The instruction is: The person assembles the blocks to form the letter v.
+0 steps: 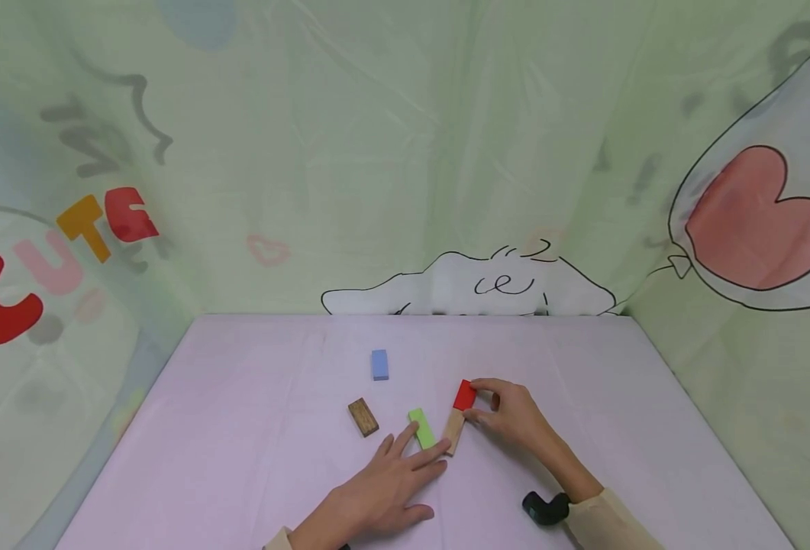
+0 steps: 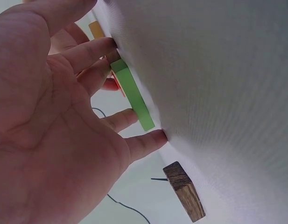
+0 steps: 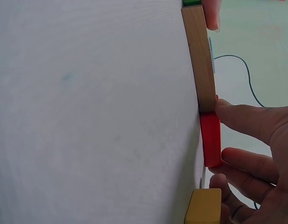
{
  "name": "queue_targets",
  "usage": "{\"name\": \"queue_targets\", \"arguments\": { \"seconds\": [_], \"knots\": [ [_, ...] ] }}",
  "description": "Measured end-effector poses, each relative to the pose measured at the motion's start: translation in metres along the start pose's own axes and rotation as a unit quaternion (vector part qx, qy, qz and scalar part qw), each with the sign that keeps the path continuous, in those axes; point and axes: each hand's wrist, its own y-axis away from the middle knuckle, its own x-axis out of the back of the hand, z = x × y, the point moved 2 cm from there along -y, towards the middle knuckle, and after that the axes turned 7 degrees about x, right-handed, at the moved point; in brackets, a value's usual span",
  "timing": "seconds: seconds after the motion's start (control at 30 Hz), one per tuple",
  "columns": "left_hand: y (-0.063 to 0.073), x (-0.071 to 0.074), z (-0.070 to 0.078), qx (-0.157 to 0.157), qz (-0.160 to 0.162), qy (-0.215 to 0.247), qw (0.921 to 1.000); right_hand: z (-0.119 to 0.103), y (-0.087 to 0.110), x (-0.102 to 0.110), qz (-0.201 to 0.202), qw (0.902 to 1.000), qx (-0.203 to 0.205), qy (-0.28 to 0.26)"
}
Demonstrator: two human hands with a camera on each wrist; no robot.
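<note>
My right hand point(image 1: 514, 412) pinches a red block point(image 1: 464, 396) between thumb and fingertips. The red block lies end to end with a longer plain wood block point(image 1: 453, 432). Fingers of my left hand point(image 1: 394, 489) are spread low over the table. One fingertip rests on a light green block point(image 1: 421, 429); another is right at the near end of the plain wood block. In the right wrist view, a yellow block point(image 3: 204, 206) sits by my right hand's lower fingers; the hand hides it in the head view.
A dark-grained brown block point(image 1: 363, 417) lies left of the green one. Farther back is a blue block point(image 1: 380, 365). A black curved object point(image 1: 546, 509) is at the right wrist. Printed cloth point(image 1: 377, 153) hangs behind and along both sides of the pale table point(image 1: 240, 428).
</note>
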Motion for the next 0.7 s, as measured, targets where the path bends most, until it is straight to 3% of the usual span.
{"name": "queue_targets", "arguments": {
  "seconds": [0.7],
  "knots": [
    [0.0003,0.0016,-0.0002,-0.001,0.001,-0.002,1.0,0.0011,0.0059,0.0077,0.012,0.9996,-0.025,0.006]
  ]
}}
